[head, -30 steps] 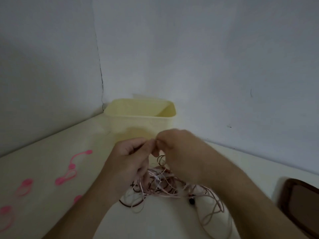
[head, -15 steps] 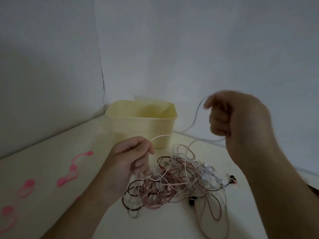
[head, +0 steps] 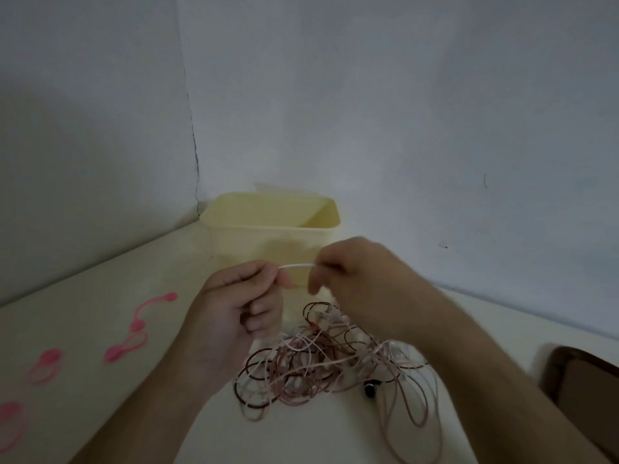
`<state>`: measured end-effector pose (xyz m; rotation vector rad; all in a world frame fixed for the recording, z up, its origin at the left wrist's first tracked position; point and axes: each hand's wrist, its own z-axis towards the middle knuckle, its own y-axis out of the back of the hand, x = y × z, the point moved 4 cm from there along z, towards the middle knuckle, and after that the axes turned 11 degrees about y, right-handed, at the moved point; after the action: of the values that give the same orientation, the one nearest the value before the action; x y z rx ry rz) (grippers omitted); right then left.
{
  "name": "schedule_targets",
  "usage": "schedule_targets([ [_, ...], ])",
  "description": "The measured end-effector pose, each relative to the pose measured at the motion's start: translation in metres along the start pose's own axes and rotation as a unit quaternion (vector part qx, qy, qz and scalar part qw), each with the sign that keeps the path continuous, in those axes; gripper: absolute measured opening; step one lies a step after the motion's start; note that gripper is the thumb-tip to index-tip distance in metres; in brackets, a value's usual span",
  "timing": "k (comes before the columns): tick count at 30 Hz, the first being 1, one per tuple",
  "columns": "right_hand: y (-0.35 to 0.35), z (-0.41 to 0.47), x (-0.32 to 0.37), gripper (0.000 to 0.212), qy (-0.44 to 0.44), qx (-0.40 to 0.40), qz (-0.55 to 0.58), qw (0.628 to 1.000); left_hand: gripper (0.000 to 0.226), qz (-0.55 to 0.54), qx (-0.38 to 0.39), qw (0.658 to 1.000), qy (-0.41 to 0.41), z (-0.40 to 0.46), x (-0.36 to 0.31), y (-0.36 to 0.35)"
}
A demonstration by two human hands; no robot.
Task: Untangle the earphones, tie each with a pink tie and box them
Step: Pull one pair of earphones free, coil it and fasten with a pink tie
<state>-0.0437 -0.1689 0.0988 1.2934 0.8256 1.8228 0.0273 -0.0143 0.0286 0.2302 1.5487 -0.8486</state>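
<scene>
A tangled heap of earphones [head: 321, 366] with pink, white and dark cords lies on the pale table, a black earbud [head: 371, 388] at its near right. My left hand [head: 239, 313] and my right hand [head: 355, 279] hover just above the heap, each pinching one end of a short stretch of white cord [head: 296, 266] held taut between them. Behind the hands stands an open pale yellow box [head: 268, 226]. Several pink ties lie to the left, the nearest ones being a straight pink tie [head: 149, 308] and a looped pink tie [head: 125, 346].
Grey walls meet in a corner behind the box. A dark brown object [head: 582, 386] sits at the table's right edge. More pink ties [head: 45, 365] lie toward the left edge of the table.
My right hand, raised high to the right half a second ago with the cord pulled out, has come back down beside my left hand. The stretch of cord between them is now short.
</scene>
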Motion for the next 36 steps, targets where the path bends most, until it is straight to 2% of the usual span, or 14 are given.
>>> schedule_targets([
  [2,0.015,-0.003,-0.006,0.034,-0.015,-0.066,0.098,0.993,0.019,-0.025,0.022,0.999,0.022,0.0,0.0,-0.002],
  [5,0.017,-0.003,-0.011,0.038,-0.021,-0.138,0.221,0.965,0.016,-0.049,0.134,0.988,0.061,-0.003,0.005,-0.01],
  [9,0.005,0.0,-0.014,0.031,-0.02,-0.094,0.131,0.987,0.022,-0.064,0.205,0.976,0.045,-0.006,0.004,-0.011],
  [12,0.013,-0.002,-0.015,0.022,-0.008,-0.03,0.047,0.998,0.02,-0.151,0.113,0.982,0.003,0.003,-0.002,-0.001],
  [15,0.04,-0.008,-0.028,0.019,-0.04,-0.148,-0.006,0.988,0.032,-0.245,-0.013,0.969,-0.018,0.011,-0.004,0.02],
  [17,0.055,-0.015,-0.044,0.028,-0.091,-0.282,0.097,0.95,0.03,-0.255,-0.077,0.964,-0.007,0.01,-0.002,0.032],
  [19,0.055,-0.017,-0.048,0.038,-0.115,-0.314,0.277,0.901,0.022,-0.211,-0.107,0.972,0.004,0.007,0.001,0.032],
  [21,0.046,-0.014,-0.038,0.039,-0.1,-0.258,0.366,0.889,0.018,-0.177,-0.099,0.979,-0.013,0.006,0.0,0.023],
  [22,0.039,-0.013,-0.032,0.039,-0.091,-0.217,0.351,0.906,0.019,-0.166,-0.089,0.982,-0.029,0.005,-0.002,0.017],
  [25,0.01,-0.005,-0.002,0.03,-0.036,-0.071,0.19,0.979,0.029,-0.161,-0.027,0.985,-0.058,0.001,-0.008,0.0],
  [28,-0.033,-0.002,0.019,0.026,0.006,0.078,0.076,0.994,0.036,-0.173,-0.02,0.983,-0.052,-0.004,-0.015,-0.009],
  [32,-0.047,-0.002,0.018,0.022,-0.012,0.1,0.078,0.992,0.038,-0.233,-0.03,0.971,-0.044,-0.008,-0.019,-0.008],
  [34,-0.041,0.0,0.01,0.018,-0.044,0.079,0.105,0.99,0.031,-0.091,-0.009,0.994,-0.067,-0.009,-0.019,-0.014],
  [36,-0.037,0.002,0.008,0.017,-0.045,0.058,0.151,0.986,0.022,0.089,0.021,0.992,-0.086,-0.012,-0.012,-0.023],
])
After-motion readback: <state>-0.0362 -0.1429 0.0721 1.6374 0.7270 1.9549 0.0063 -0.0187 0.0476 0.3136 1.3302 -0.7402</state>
